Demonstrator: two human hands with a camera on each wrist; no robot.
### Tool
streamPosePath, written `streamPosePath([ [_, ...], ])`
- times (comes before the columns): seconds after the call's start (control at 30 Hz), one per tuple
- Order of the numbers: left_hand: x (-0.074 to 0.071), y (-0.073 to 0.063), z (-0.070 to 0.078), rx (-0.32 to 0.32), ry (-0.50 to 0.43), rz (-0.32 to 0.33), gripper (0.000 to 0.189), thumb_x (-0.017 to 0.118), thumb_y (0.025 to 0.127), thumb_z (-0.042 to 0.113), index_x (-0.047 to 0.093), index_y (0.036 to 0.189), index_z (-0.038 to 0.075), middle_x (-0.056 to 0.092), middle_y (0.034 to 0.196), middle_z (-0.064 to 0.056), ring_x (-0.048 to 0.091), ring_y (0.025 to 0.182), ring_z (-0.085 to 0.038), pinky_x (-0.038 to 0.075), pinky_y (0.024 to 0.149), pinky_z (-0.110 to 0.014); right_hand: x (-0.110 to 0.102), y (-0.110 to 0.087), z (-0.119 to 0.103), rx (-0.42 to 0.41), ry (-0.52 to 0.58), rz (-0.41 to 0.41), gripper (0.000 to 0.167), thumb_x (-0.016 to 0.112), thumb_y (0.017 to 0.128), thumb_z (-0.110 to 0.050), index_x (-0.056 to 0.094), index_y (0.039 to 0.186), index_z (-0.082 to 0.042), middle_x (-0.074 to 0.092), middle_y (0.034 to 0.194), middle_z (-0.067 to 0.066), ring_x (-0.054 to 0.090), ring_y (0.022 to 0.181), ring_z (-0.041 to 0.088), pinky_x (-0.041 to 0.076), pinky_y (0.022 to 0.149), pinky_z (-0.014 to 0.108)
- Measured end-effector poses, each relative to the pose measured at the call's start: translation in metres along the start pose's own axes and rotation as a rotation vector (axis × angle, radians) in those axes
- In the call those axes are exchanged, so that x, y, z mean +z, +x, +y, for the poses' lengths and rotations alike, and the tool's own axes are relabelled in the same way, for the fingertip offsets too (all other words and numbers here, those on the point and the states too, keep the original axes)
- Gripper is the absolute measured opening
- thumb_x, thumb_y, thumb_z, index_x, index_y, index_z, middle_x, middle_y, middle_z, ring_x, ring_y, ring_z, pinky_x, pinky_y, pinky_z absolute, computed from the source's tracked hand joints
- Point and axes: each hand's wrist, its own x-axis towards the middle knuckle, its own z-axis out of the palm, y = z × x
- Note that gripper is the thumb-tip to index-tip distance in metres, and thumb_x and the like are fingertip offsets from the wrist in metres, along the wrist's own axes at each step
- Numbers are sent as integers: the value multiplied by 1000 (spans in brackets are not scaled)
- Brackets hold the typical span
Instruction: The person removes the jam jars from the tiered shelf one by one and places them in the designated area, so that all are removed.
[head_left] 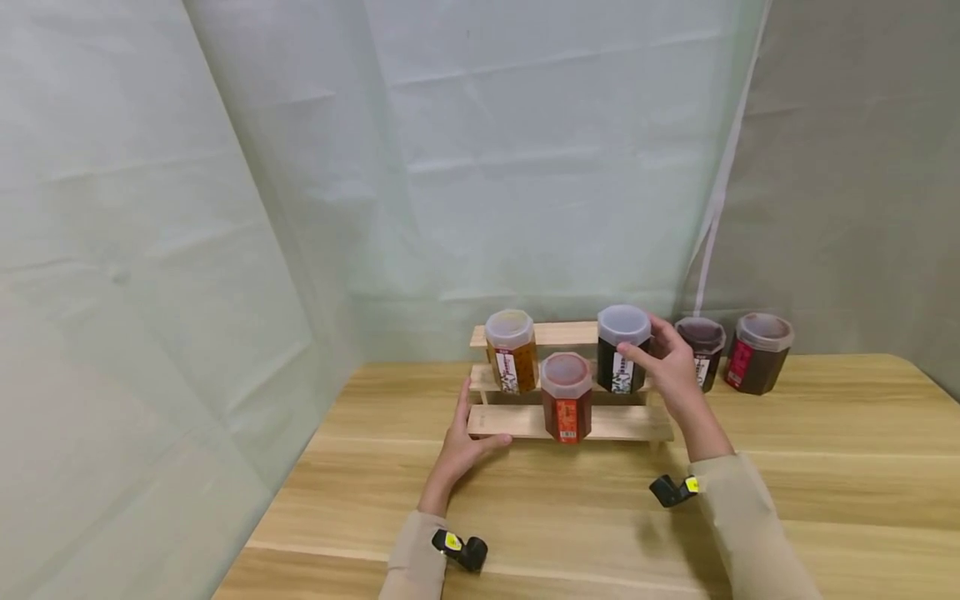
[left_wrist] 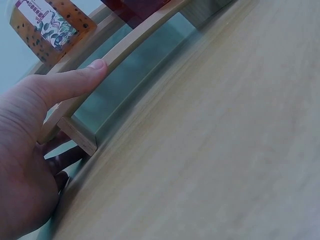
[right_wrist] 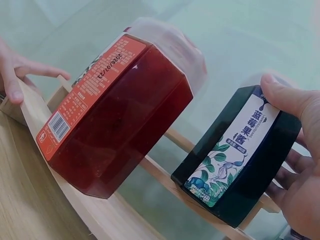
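Observation:
A tiered wooden rack (head_left: 622, 423) stands on the table. My left hand (head_left: 459, 450) grips its left end, thumb along the front of the lowest shelf and fingers behind. With my right hand (head_left: 672, 367) I hold a dark jar of blueberry jam (right_wrist: 235, 150) by its side, thumb on the label near the lid; its base is at the middle shelf. A red jam jar (head_left: 567, 400) sits on the lowest shelf. An amber jam jar (head_left: 512, 354) with dark specks stands on the middle shelf at the left.
Two more dark jam jars stand on the table right of the rack: one with a white label (head_left: 705, 354) partly behind my right hand, another with a pink label (head_left: 757, 354). A pale fabric wall (head_left: 540, 167) hangs behind the wooden table (head_left: 570, 508).

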Motion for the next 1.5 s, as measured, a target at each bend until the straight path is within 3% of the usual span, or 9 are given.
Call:
streamPosePath([
  [0.13, -1, 1, 0, 9, 10, 1, 120, 87, 73, 26, 1, 157, 38, 8, 164, -21, 18, 148, -45, 18, 118, -64, -1, 0, -2, -4, -14, 40, 67, 74, 87, -19, 43, 146, -7, 54, 115, -19, 51, 103, -9, 46, 82, 5],
  [0.27, -2, 1, 1, 11, 30, 2, 120, 86, 74, 24, 0, 157, 36, 10, 163, -22, 21, 147, -46, 20, 117, -63, -1, 0, -4, 10, -33, 74, 66, 74, 87, -20, 46, 145, -8, 58, 129, -1, 52, 108, -5, 45, 85, 5],
  [0.43, 3, 2, 0, 12, 21, 6, 120, 86, 74, 20, 1, 157, 35, 12, 163, -21, 23, 147, -45, 22, 117, -63, -10, -4, -6, 34, -52, 80, 67, 73, 88, -21, 43, 147, -7, 51, 145, 15, 49, 132, 16, 43, 95, 8],
  [0.53, 10, 4, 0, 21, 22, -13, 120, 86, 74, 21, 1, 157, 35, 10, 164, -21, 20, 147, -46, 21, 117, -64, -23, -9, -6, 40, -39, 120, 66, 73, 88, -17, 44, 146, -5, 58, 138, 3, 50, 131, 10, 43, 94, 5],
  [0.7, 16, 5, 2, 8, 23, -20, 119, 86, 74, 24, 1, 156, 40, 8, 165, -16, 17, 149, -42, 18, 119, -62, -50, -19, -2, 13, 35, 207, 64, 76, 84, -8, 48, 141, 1, 60, 102, -29, 55, 102, -13, 44, 82, 0],
  [0.93, 6, 8, -2, 14, 30, -11, 119, 86, 74, 26, 1, 155, 42, 11, 165, -16, 19, 149, -41, 18, 119, -62, -83, -29, 0, 10, 221, 242, 66, 75, 84, -6, 46, 144, -2, 62, 99, -26, 56, 98, -10, 48, 74, 3],
  [1.27, -3, 6, -5, 4, 28, 1, 119, 86, 74, 27, 2, 155, 43, 14, 163, -19, 21, 148, -43, 20, 118, -62, -102, -27, 18, 177, 144, 332, 73, 78, 83, -13, 42, 147, -7, 59, 128, -18, 53, 111, -7, 44, 85, 0],
  [1.33, -3, 5, -5, 1, 20, -1, 118, 86, 74, 27, 2, 155, 44, 16, 163, -20, 23, 148, -42, 20, 119, -61, -102, -25, 23, 212, 96, 333, 74, 78, 83, -16, 42, 148, -8, 55, 140, -12, 53, 113, -6, 43, 87, 0],
  [1.5, 0, 6, -5, 15, -1, -13, 118, 86, 74, 25, 2, 156, 41, 19, 161, -23, 24, 147, -43, 20, 118, -62, -106, -23, 34, 253, -65, 272, 74, 75, 87, -26, 39, 150, -13, 35, 155, 12, 43, 136, 4, 38, 99, 3],
])
